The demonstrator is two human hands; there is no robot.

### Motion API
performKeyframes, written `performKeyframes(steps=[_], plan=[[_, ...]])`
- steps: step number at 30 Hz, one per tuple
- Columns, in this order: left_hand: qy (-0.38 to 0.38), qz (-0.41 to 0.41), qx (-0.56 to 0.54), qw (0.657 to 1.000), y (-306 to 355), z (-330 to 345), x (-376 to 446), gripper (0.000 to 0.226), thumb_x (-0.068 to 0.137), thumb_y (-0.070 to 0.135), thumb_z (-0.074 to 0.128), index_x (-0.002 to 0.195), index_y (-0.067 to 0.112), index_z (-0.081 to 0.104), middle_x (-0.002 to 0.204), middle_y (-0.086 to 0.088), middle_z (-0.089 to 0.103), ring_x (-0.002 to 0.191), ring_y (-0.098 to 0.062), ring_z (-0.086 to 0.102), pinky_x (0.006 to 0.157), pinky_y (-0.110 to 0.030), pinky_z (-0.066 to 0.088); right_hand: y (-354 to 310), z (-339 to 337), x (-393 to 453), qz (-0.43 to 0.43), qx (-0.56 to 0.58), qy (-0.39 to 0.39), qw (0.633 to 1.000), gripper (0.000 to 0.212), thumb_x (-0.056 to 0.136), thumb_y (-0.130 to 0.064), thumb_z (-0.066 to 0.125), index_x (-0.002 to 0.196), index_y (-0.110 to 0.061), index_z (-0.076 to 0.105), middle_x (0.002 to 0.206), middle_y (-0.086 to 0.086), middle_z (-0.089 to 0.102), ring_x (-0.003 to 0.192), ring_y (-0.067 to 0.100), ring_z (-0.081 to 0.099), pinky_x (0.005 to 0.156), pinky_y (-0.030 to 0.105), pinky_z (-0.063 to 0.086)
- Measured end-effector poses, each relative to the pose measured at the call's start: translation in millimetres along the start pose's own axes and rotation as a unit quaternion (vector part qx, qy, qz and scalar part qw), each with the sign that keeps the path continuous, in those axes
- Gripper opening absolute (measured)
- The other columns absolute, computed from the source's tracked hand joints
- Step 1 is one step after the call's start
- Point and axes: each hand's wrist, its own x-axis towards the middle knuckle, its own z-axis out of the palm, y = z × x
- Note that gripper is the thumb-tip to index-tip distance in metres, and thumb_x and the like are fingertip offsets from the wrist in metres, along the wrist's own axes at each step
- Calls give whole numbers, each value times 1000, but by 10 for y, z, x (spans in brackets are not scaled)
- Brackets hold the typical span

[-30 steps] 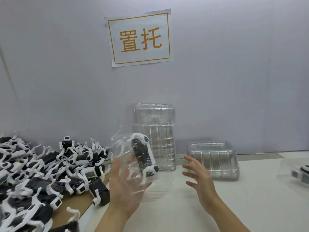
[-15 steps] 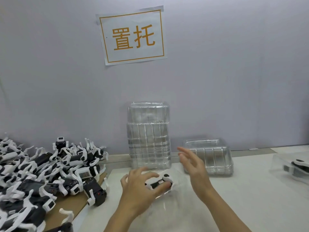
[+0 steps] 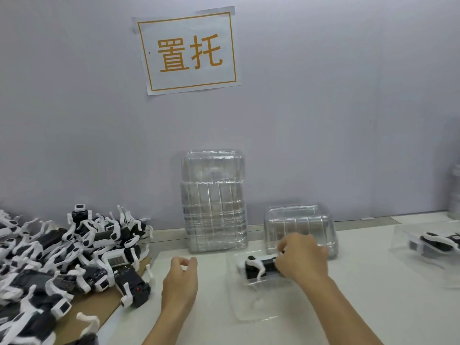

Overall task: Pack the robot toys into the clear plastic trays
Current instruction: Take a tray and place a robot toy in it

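My right hand (image 3: 302, 257) is curled over the black-and-white robot toy (image 3: 258, 266), gripping its right end, and the toy lies on its side in the clear tray (image 3: 256, 310) on the white table (image 3: 373, 307). The tray's near edge sits between my two forearms; its far edge comes close to the short stack of trays (image 3: 300, 229) just behind my knuckles. My left hand (image 3: 180, 280) hangs above the table left of the tray, holding nothing, fingers loosely curled with thumb and forefinger nearly meeting. The tall stack of trays (image 3: 214, 200) stands against the wall behind the gap between my hands. To the left, the heap of toys (image 3: 62, 257) spreads over a sheet of cardboard (image 3: 99, 305), and its nearest toy lies right at the table's left edge, near my left wrist. At the far right a packed tray (image 3: 428, 242) lies well apart from my right arm, with bare table between. A paper sign (image 3: 189, 52) is taped on the wall above.
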Motion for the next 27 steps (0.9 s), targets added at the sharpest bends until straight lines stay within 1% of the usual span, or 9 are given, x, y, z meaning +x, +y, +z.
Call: performKeyframes(steps=[3, 6, 9, 12, 14, 16, 21, 24, 27], plan=[[-8, 5, -6, 1000, -15, 19, 19, 17, 101, 32, 44, 92, 20, 52, 91, -6, 60, 87, -30, 63, 80, -41, 51, 182, -142, 98, 56, -25, 66, 996, 32, 79, -8, 58, 98, -30, 70, 81, -10, 62, 99, 17, 54, 87, 36, 29], [-13, 11, 2, 1000, -37, 47, 39, 16, 101, 30, 44, 92, 21, 53, 95, -2, 60, 87, -26, 61, 76, -38, 48, 98, -140, 86, -33, 125, 136, 982, 33, 86, -5, 55, 106, -23, 74, 103, -1, 70, 104, 20, 59, 92, 33, 43], [-9, 24, 2, 1000, -63, 68, 58, 16, 100, 25, 46, 89, 19, 56, 93, -2, 61, 83, -25, 60, 68, -35, 44, -335, -9, -124, -226, 235, 28, 945, 31, 92, -6, 53, 111, -20, 73, 106, -2, 66, 91, 7, 61, 88, 20, 49], [2, 40, 6, 999, -72, 44, 66, 18, 99, 20, 48, 87, 16, 60, 88, -5, 65, 79, -24, 60, 65, -34, 43, -754, 301, -454, -285, 278, -156, 904, 34, 93, -16, 49, 121, -26, 67, 112, -12, 60, 89, -9, 54, 81, 4, 40], [5, 47, 10, 999, -80, 27, 71, 19, 99, 18, 47, 87, 15, 62, 86, -5, 66, 79, -22, 61, 65, -33, 43, -823, 498, -561, -276, 247, -215, 904, 43, 94, -23, 45, 136, -31, 54, 130, -13, 55, 112, -9, 48, 95, 9, 36], [10, 39, 7, 999, -84, 22, 74, 18, 98, 18, 47, 86, 16, 60, 88, -4, 64, 79, -22, 60, 67, -34, 43, -744, 577, -529, -231, 197, -228, 925, 55, 98, -25, 44, 151, -26, 35, 152, -4, 40, 140, 11, 32, 115, 26, 27], [6, 38, 11, 999, -93, 57, 82, 15, 98, 19, 48, 87, 19, 59, 90, -2, 63, 78, -23, 59, 64, -33, 43, -550, 529, -361, -105, 143, -156, 972, 64, 97, -26, 42, 156, -30, 19, 161, 7, 20, 147, 28, 21, 115, 48, 17], [0, 40, 23, 999, -100, 47, 80, 15, 98, 19, 48, 88, 20, 59, 92, 0, 63, 80, -22, 59, 65, -32, 43, -389, 492, -258, -54, 163, -117, 978, 63, 94, -22, 45, 155, -26, 26, 162, 9, 21, 146, 29, 24, 116, 45, 22], [-1, 37, 26, 999, -106, 37, 82, 15, 98, 20, 47, 89, 19, 59, 93, 0, 62, 82, -22, 59, 66, -32, 45, -143, 395, -131, 7, 226, -75, 971, 48, 90, -13, 50, 137, -15, 55, 140, 9, 56, 128, 23, 52, 106, 32, 41]])
